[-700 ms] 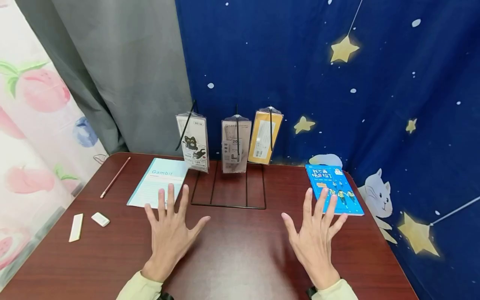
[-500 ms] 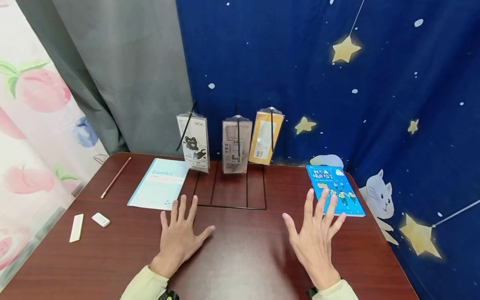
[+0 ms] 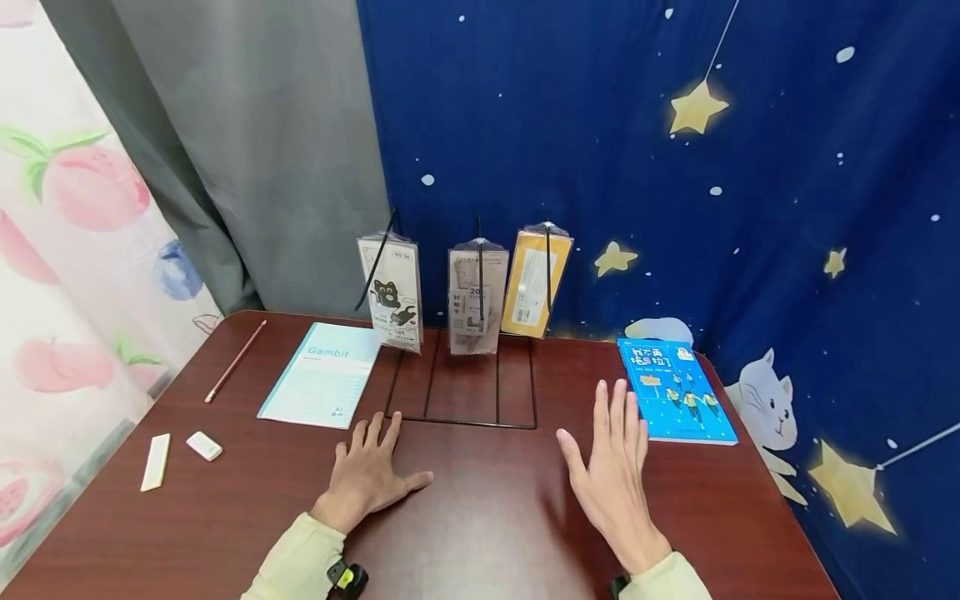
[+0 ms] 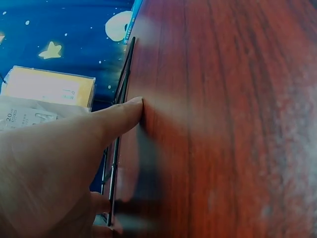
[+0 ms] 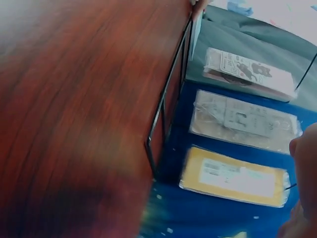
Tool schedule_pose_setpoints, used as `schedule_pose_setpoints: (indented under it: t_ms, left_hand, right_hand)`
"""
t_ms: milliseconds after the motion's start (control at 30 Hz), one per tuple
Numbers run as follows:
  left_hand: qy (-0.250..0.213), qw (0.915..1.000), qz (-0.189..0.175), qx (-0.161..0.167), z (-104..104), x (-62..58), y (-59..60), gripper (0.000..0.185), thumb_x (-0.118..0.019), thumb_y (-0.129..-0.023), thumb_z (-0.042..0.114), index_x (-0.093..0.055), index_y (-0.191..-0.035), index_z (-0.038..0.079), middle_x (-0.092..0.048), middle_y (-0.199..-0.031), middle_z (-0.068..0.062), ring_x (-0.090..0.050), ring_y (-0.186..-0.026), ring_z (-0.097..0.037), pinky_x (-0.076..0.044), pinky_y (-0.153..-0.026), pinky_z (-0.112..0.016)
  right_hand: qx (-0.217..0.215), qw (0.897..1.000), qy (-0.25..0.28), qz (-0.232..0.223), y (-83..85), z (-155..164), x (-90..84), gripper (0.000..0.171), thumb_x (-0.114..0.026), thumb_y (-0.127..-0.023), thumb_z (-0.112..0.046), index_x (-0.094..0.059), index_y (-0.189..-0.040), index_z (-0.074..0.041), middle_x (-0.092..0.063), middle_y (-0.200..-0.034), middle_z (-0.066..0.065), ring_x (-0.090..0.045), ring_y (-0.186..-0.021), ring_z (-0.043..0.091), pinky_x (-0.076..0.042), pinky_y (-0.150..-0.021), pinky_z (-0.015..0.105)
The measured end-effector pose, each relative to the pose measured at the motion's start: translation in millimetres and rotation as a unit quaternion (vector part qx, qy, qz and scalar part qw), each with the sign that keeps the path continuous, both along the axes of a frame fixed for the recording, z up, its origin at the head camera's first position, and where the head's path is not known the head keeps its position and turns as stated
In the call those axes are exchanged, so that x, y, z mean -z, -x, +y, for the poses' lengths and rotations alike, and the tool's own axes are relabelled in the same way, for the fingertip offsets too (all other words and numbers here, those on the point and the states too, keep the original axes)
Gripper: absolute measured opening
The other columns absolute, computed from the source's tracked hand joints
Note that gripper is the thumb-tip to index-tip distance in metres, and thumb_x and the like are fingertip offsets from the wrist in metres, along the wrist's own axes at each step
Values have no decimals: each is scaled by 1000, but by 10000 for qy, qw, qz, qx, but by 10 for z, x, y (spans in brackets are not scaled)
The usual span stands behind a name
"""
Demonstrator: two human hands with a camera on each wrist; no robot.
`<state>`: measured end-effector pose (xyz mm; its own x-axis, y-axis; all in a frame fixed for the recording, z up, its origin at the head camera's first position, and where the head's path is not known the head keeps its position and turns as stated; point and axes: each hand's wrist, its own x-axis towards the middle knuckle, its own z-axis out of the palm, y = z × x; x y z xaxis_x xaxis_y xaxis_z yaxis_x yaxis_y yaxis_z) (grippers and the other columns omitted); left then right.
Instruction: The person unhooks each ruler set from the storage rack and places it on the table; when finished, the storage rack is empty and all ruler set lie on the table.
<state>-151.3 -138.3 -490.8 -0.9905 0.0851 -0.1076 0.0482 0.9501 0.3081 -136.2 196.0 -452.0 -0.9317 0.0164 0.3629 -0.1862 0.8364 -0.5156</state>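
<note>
My left hand (image 3: 367, 475) is low over the table, fingers spread and holding nothing, with its fingertips near the front bar of a black wire display rack (image 3: 457, 423). In the left wrist view its thumb (image 4: 121, 116) reaches close to the tabletop; touching or not, I cannot tell. My right hand (image 3: 611, 479) is raised, fingers straight and thumb apart, left of a blue book (image 3: 682, 412). From the rack's hooks hang a white packet with black cats (image 3: 393, 283), a greyish packet (image 3: 495, 317) and a yellow packet (image 3: 517, 312), all in clear sleeves.
On the brown table (image 3: 480, 533), a pale blue "Gambit" notebook (image 3: 322, 375) lies left of the rack. Farther left are a pencil (image 3: 236, 362), a white eraser (image 3: 205, 446) and a flat whitish strip (image 3: 155, 462). Curtains (image 3: 675, 208) stand behind the table.
My left hand has moved down and right, away from the notebook, its fingers lower. The right hand's fingers have drawn together. The packets and books stay in place; the view has shifted slightly.
</note>
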Motion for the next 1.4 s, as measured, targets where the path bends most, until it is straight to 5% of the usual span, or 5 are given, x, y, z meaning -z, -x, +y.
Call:
schedule_pose_setpoints:
  t_ms: [167,367,700,1133,1400]
  left_hand:
    - [61,9999,-104,-18,34,4,-6,115,-74,-79,73,-31,-163,6,-28,-169,-23,-31,-151,-50,-31,-110,-76]
    - [174,9998,-60,89,30,-23,22,116,-73,-79,74,-32,-162,4,-29,-169,-22,-33,-150,-52,-33,-107,-77]
    - [292,9994,86,135,-84,13,5,113,-68,-81,77,-32,-163,7,-31,-169,-20,-34,-150,-52,-30,-109,-77]
    - [333,9981,482,174,-67,168,31,114,-59,-81,85,-32,-163,10,-32,-169,-16,-35,-151,-48,-30,-111,-74]
    - [216,9991,295,205,-67,101,-2,112,-61,-82,82,-32,-163,11,-32,-169,-16,-34,-151,-50,-28,-111,-75]
  right_hand:
    - [-301,9891,1286,-657,367,20,51,81,-50,-106,-53,-9,-169,-22,-12,-176,7,-16,-162,34,-19,-127,62]
    - [-302,9733,2276,-35,1035,7,77,55,-58,-107,-35,-45,-155,-11,-53,-155,15,-53,-142,34,-45,-115,53]
    - [-218,9508,3091,-54,2047,-95,-120,45,-64,-104,-33,-60,-142,-9,-68,-132,13,-66,-124,29,-51,-108,47]
    - [-291,9402,3391,153,2198,-134,-261,31,-68,-102,-28,-71,-125,-9,-73,-118,16,-70,-113,37,-52,-84,15]
    - [-418,9434,3287,135,2187,-175,-213,33,-75,-96,-34,-75,-114,-6,-78,-106,19,-73,-101,41,-61,-86,40]
